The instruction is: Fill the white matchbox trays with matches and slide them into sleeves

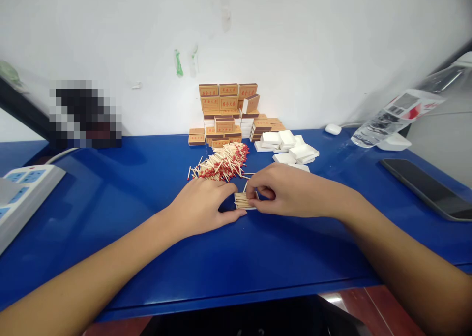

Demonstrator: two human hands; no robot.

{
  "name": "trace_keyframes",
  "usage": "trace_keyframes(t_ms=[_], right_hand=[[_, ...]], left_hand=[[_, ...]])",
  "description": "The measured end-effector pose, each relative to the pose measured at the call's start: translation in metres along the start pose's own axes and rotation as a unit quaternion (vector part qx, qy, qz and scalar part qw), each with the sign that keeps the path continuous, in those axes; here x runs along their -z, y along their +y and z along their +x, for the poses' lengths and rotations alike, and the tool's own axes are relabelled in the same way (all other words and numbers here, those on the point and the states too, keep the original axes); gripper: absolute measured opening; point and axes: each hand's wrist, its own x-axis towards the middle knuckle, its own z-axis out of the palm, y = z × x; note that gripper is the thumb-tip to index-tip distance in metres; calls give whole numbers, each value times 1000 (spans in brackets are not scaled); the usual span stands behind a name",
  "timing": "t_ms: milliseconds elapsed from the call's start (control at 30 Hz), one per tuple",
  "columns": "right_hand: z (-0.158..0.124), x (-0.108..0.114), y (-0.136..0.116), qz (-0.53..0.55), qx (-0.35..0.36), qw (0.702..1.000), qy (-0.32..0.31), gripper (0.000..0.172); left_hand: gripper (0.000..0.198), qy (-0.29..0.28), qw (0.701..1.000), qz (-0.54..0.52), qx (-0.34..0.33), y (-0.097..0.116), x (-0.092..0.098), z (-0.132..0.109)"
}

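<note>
A small open tray filled with matchsticks (243, 200) lies on the blue table (258, 247) between my two hands. My left hand (202, 208) rests on the table at its left side, thumb and fingers curled against the tray's edge. From the right, my right hand (283, 193) covers the tray's right end, its fingertips pinched on the matchsticks. Just behind the hands lies a loose heap of red-tipped matches (223, 163).
Stacked orange matchbox sleeves (228, 112) stand against the white wall, with a pile of white inner trays (287, 146) to their right. A power strip (20, 191) lies at far left, a phone (427, 188) and a tilted plastic bottle (398, 112) at right, a white earbud case (333, 128) behind.
</note>
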Motion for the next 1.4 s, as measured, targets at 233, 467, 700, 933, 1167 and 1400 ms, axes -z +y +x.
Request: trace_keyframes(t_ms=[233, 467, 700, 933, 1167, 1400], right_hand=[[3, -5, -2, 14, 15, 1000, 18, 11], [2, -8, 2, 20, 10, 1000, 22, 16], [4, -10, 4, 17, -33, 999, 10, 14], [2, -11, 3, 39, -10, 999, 20, 19], [2, -12, 0, 62, 8, 998, 24, 17], [5, -16, 0, 97, 20, 995, 25, 7]], left_hand=[[38, -4, 1000, -9, 1, 0, 0, 0], [38, -5, 1000, -1, 1, 0, 0, 0], [39, -6, 1000, 3, 3, 0, 0, 0], [38, -7, 1000, -2, 3, 1, 1, 0], [36, -12, 1000, -14, 2, 1, 1, 0], [30, -7, 1000, -7, -3, 1, 2, 1]])
